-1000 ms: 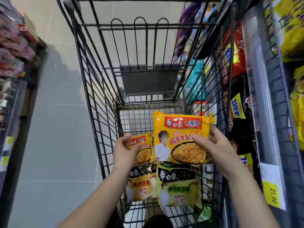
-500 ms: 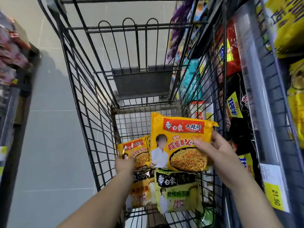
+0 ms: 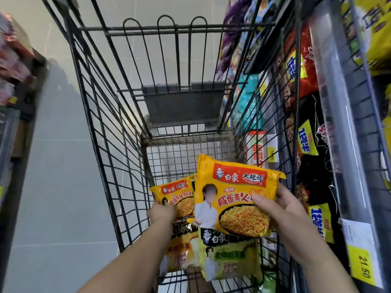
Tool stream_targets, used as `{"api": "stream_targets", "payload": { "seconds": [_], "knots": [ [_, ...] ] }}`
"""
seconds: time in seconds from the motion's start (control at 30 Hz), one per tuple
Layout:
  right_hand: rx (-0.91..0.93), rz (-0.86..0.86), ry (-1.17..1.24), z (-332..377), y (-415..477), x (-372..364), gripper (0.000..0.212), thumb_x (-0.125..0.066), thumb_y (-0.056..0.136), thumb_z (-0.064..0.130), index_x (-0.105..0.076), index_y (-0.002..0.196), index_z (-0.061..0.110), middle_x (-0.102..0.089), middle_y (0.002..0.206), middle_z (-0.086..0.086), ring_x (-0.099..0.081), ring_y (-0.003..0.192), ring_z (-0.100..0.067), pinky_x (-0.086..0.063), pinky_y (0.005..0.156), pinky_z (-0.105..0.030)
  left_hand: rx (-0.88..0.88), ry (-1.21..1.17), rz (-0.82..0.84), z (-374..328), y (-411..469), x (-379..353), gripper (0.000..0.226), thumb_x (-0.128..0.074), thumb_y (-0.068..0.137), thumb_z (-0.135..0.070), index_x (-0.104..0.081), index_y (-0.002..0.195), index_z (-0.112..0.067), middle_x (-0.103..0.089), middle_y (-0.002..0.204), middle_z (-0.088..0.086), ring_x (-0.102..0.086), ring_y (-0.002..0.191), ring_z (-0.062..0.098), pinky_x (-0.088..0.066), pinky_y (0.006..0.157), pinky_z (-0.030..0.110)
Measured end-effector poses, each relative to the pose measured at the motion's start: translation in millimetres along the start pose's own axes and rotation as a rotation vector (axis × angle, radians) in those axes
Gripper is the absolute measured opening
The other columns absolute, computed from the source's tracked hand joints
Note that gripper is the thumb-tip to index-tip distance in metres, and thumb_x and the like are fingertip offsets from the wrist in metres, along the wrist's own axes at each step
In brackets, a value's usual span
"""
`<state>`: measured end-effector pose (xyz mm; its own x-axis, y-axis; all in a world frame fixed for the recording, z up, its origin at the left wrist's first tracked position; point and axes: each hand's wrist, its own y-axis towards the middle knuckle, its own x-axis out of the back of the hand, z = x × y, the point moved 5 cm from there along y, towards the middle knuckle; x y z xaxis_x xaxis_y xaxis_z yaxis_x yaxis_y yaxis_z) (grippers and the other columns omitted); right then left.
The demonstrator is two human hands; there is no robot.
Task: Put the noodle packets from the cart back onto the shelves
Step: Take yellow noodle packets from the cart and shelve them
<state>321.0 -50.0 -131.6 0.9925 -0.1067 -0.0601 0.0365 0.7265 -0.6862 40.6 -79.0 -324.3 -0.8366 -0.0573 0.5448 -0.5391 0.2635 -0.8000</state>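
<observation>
R hand (image 3: 285, 212) grips big packet (image 3: 232, 191) by edge — L hand (image 3: 161, 214), small packet (image 3: 177, 193).

Wire cart (image 3: 118, 166): green packet (image 3: 230, 259) and pale packet (image 3: 179, 252) lie side by side on its floor grid, touching. Orange packet (image 3: 179, 195) is past them, probably resting on the grid too; view blurred. Right shelf (image 3: 336, 123) carries noodle bags (image 3: 304, 77), with a price tag (image 3: 364, 261) on its edge. Cart stands on grey tile floor (image 3: 63, 187).

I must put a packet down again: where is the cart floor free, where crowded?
Free: the bare mesh floor between the grey flap and the yellow packets. Crowded: the near end, below the left hand and right hand.
</observation>
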Motion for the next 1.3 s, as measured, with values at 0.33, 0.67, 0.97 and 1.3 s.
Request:
{"api": "stream_targets", "payload": {
  "seconds": [0.33, 0.67, 0.97, 1.3],
  "knots": [
    [-0.005, -0.002, -0.006, 0.0, 9.3, 1.5, 0.079, -0.097, 0.051, 0.053, -0.067, 0.121, 0.031, -0.078, 0.115, 0.000, -0.075, 0.105, -0.019, -0.056, 0.091, -0.040, 0.003, -0.120, 0.052, 1.8, -0.7, -4.0, 0.045, -0.069, 0.093, -0.005, -0.050, 0.134, -0.001, -0.061, 0.105, 0.014, -0.059, 0.093, 0.030, -0.049, 0.082, 0.035],
    [0.009, -0.004, -0.025, 6.7, 20.9, -2.1, 0.116, -0.095, 0.039, 0.070, -0.057, 0.140, 0.027, -0.074, 0.125, 0.002, -0.070, 0.118, -0.019, -0.050, 0.108, -0.051, -0.053, -0.079, 0.112, -4.5, -9.6, -0.6, 0.021, -0.081, 0.087, -0.018, -0.066, 0.100, -0.012, -0.073, 0.104, 0.014, -0.066, 0.084, 0.028, -0.058, 0.081, 0.041],
    [0.063, 0.005, -0.006, 20.8, 19.1, -4.0, 0.121, -0.094, 0.054, 0.067, -0.041, 0.155, 0.025, -0.058, 0.149, -0.009, -0.058, 0.135, -0.025, -0.045, 0.114, -0.055, -0.268, -0.067, 0.111, -26.8, -46.4, 33.9, 0.028, -0.077, 0.090, -0.029, -0.061, 0.110, -0.017, -0.069, 0.093, 0.003, -0.067, 0.089, 0.028, -0.057, 0.084, 0.042],
    [0.191, 0.014, 0.065, 90.6, -28.7, -25.2, 0.114, -0.095, 0.056, 0.059, -0.045, 0.151, 0.019, -0.064, 0.141, -0.005, -0.062, 0.130, -0.020, -0.045, 0.114, -0.046, -0.593, -0.103, 0.109, -90.8, -139.0, 128.0, 0.018, -0.075, 0.092, -0.034, -0.063, 0.099, -0.022, -0.071, 0.090, 0.000, -0.070, 0.085, 0.020, -0.054, 0.069, 0.034]
  ]
}}
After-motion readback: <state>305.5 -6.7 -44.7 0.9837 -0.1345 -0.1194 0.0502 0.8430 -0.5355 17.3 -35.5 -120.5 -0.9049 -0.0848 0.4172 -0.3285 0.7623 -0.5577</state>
